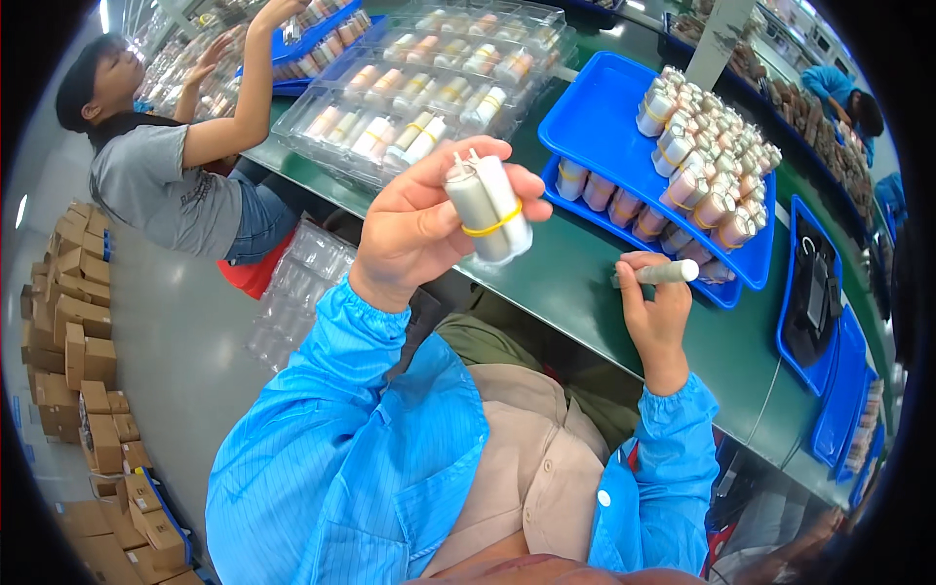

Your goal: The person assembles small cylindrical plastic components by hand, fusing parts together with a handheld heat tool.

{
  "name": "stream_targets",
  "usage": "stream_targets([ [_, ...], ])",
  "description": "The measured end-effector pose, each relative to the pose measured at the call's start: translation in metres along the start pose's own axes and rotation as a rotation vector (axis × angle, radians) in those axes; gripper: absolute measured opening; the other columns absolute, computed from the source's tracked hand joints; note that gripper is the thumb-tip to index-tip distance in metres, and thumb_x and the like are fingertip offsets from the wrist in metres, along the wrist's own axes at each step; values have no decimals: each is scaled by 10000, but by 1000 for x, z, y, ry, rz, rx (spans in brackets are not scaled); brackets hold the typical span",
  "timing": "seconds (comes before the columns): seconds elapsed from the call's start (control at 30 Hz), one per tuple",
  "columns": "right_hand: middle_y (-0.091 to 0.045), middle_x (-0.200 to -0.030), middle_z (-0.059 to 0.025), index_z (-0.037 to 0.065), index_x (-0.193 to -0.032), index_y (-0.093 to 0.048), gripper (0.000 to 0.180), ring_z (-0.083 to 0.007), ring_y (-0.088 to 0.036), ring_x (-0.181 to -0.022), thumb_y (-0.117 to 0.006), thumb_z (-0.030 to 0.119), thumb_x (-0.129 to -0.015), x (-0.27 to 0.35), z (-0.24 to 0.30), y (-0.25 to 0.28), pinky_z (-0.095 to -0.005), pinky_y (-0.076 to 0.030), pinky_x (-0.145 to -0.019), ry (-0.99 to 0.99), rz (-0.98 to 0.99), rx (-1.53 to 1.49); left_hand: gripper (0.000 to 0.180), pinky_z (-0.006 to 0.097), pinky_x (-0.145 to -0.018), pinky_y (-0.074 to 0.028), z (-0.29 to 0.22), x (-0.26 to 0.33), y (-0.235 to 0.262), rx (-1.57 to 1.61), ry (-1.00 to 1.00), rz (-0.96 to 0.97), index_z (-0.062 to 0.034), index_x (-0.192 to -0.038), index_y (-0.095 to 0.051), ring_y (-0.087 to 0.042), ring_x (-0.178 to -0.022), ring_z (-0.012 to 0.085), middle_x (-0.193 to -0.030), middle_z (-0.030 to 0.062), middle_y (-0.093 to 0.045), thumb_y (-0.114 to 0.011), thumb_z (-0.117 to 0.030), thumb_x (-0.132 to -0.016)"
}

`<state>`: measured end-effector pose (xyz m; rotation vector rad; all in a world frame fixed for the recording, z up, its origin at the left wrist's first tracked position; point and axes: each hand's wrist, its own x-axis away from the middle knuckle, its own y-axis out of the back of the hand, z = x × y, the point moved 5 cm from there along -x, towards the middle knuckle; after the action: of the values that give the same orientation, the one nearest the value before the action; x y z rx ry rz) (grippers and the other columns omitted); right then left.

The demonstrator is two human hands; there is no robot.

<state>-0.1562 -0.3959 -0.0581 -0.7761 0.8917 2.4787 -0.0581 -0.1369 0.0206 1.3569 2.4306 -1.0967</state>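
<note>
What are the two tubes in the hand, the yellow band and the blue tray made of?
Tubes: probably metal or foil, matte silver-grey with white ends. Band: likely rubber, thin and stretched tight around both. Blue tray: looks like glossy moulded plastic, light shining on its floor.

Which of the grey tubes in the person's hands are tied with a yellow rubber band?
The pair of tubes in the left hand; the right hand holds one single tube with no band.

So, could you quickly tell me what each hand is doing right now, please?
Left hand: closed, holding up a pair of silver cylinders bound by a yellow rubber band.
Right hand: closed on a single cylinder above the green table.
</note>
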Motion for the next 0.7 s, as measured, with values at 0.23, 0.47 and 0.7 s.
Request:
stream_targets([
  [0.23,-721,-824,-88,49,-941,-670,130,-234,-703,-713,-788,60,-888,-13,5,1,-348,-532,-635,0,-76,-54,601,414,-1068,-464,105,-5,22,-278,226,-43,-59,-1553,-361,-550,-1325,280,-1410,187,-577,-617,-147,-1017],
  [0.47,-723,-826,-84,46,-925,-684,131,-246,-702,-718,-800,91,-885,-13,-3,5,-351,-534,-637,-44,-128,-68,537,381,-1052,-470,111,-16,2,-1200,129,53,-52,-1398,-534,-592,-1237,278,-1343,127,-600,-679,10,-885],
  [0.7,-725,-833,-82,46,-937,-683,131,-236,-705,-722,-797,92,-891,-11,-1,9,-342,-535,-639,-51,-120,-70,585,432,-1088,-488,126,-3,38,-483,254,-222,-30,-1411,-486,-595,-1285,303,-1328,165,-609,-758,-41,-893],
])
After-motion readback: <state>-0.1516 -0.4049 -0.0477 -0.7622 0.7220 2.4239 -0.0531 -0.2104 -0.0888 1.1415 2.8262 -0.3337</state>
